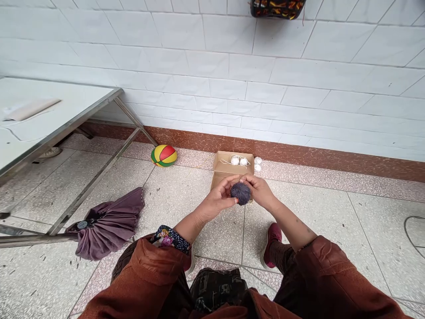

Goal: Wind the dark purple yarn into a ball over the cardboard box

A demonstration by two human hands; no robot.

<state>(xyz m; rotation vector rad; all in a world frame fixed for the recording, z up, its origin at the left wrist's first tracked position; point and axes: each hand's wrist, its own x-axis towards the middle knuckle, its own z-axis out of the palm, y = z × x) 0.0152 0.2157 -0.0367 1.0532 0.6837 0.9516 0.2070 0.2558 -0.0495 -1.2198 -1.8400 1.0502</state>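
A small ball of dark grey-purple yarn (241, 193) is held between both hands, in front of my body. My left hand (222, 195) curves around its left side, with the thumb along the lower edge. Against the upper right of the ball press the fingers of my right hand (260, 189). Behind and below the hands an open cardboard box (217, 163) sits on the floor against the wall. White yarn balls (235, 160) lie in the far part of the box, with loose strands. Other white balls (258, 164) are just right of it. My hands hide the box's near part.
A red, yellow and green ball (164, 155) rests by the wall. To the left stands a metal-framed table (83, 95), with a purple folded umbrella (108, 223) on the floor beside it. A dark patterned object (278, 8) is at the top. Right, a thin dark wire (407, 230) shows.
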